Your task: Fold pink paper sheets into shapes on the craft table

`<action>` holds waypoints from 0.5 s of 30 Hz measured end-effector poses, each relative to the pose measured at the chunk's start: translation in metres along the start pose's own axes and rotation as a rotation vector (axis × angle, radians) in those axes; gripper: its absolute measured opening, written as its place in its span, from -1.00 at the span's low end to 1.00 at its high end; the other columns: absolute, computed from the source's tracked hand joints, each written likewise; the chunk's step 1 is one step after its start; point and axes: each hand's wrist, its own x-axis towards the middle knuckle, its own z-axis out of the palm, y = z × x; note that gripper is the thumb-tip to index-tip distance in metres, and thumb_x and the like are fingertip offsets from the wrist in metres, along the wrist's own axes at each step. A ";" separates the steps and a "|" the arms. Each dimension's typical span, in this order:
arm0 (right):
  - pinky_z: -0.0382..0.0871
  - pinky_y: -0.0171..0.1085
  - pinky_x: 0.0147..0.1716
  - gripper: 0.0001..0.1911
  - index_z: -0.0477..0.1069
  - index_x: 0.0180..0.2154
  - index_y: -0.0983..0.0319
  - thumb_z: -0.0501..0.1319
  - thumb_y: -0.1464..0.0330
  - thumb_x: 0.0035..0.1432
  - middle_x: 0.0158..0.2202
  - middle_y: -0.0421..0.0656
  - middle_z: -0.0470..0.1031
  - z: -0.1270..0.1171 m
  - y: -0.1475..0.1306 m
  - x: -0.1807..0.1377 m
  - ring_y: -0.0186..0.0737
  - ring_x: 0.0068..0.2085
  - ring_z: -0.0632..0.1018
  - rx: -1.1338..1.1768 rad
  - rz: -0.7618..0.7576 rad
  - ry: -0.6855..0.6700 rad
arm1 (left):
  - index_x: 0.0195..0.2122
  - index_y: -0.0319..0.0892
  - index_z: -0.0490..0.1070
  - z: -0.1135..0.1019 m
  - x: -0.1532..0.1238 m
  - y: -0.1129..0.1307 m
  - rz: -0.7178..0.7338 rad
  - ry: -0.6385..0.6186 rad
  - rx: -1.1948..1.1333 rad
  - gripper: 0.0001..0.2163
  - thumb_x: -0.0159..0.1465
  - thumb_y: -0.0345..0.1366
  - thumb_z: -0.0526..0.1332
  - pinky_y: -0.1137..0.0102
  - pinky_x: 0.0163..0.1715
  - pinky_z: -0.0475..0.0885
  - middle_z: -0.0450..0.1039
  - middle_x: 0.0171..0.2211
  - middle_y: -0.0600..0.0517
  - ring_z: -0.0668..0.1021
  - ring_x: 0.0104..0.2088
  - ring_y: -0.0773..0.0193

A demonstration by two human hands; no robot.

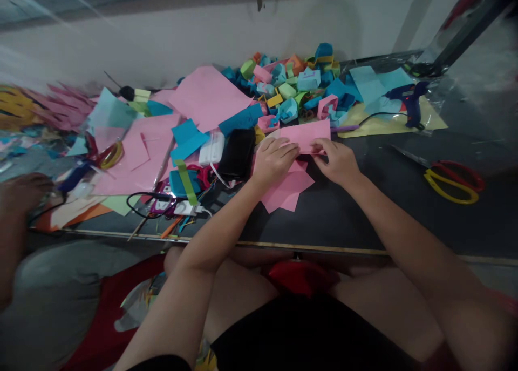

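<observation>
A sheet of pink paper (308,135) is being pinched and pressed by two hands.
Its near edge is being pinched between the thumb and fingers of the right hand (335,160); its left part is being covered by the left hand (275,157), with those fingers lying close together, though whether the left thumb is tucked under cannot be told. A fold seems to be getting made, so the edges should be getting lined up first, and the crease should be getting rubbed slowly from end to end. The sheet is being held over loose pink pieces (287,191) on the dark worktop (335,220); if those are being pressed on, the fold may be getting bumpy. Well to the right, scissors (434,171) are lying, not being touched.
</observation>
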 end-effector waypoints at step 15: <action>0.47 -0.23 -0.32 -0.78 0.27 -0.19 0.13 0.16 0.41 0.06 -0.33 -0.18 0.57 0.003 -0.007 -0.004 -0.20 -0.35 0.60 0.143 -0.067 0.033 | -0.16 -0.15 0.58 0.004 0.001 0.007 0.239 -0.004 0.117 -0.79 0.51 -0.35 0.13 0.33 -0.25 0.44 0.66 -0.31 0.03 0.65 -0.21 0.26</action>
